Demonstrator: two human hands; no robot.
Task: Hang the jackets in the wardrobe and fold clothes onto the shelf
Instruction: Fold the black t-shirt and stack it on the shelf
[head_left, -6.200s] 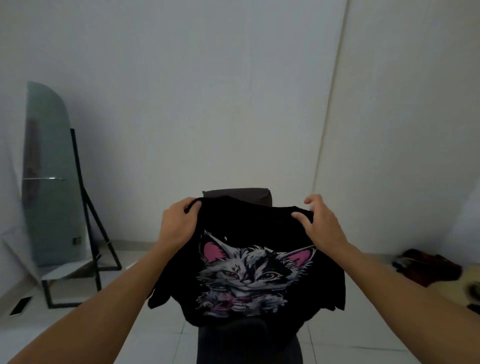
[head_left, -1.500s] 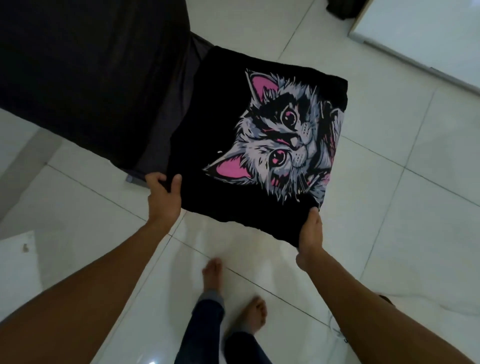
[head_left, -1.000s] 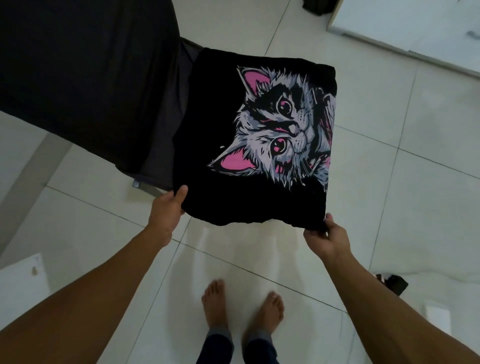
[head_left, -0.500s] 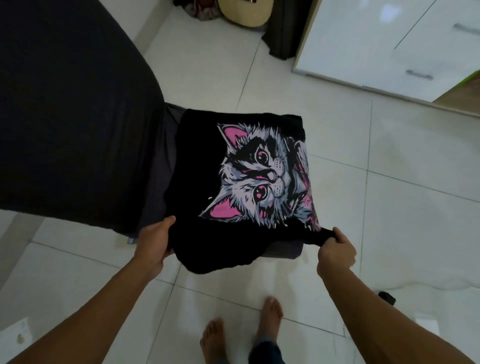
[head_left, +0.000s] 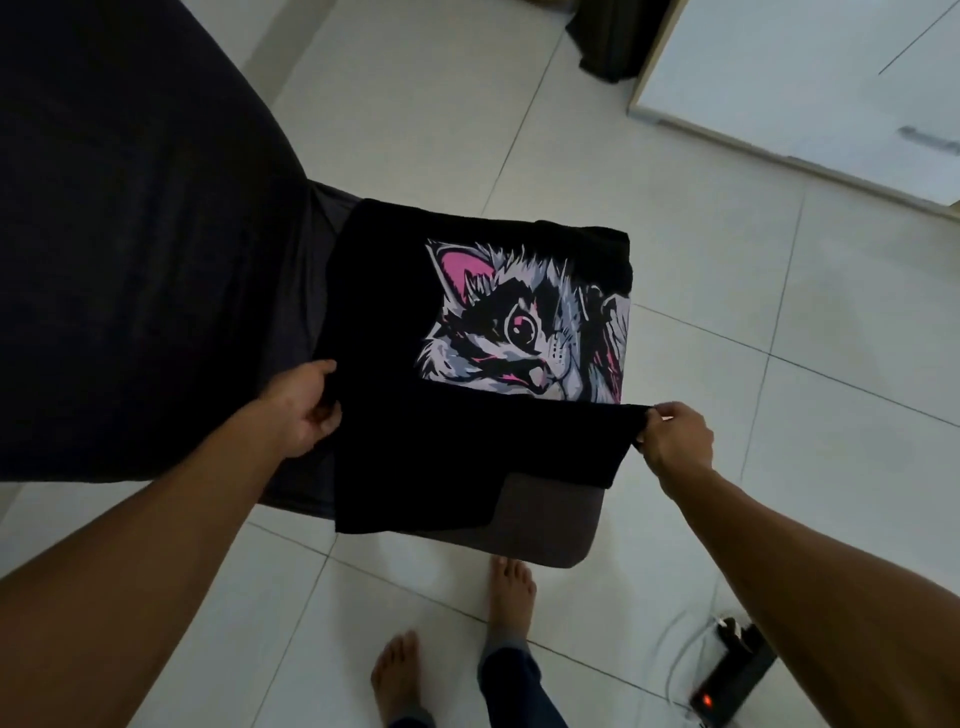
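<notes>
A black T-shirt (head_left: 467, 447) with a grey and pink cat print lies on the seat of a dark chair (head_left: 545, 525). Its near part is folded up over the lower edge of the cat print. My left hand (head_left: 306, 410) grips the shirt's left edge. My right hand (head_left: 675, 436) pinches the right corner of the folded flap and holds it taut, a little off the chair's right side. The shirt's far edge lies bunched toward the seat's back.
A large dark fabric-covered shape (head_left: 130, 234) fills the left side beside the chair. White drawers (head_left: 831, 93) stand at the upper right with a dark cloth (head_left: 608, 41) beside them. A power strip (head_left: 732, 680) with a cable lies on the tiled floor by my bare feet (head_left: 509, 592).
The shirt has come down from my raised hands onto the chair seat. Its near edge has been folded up across the cat print, hiding the lower half.
</notes>
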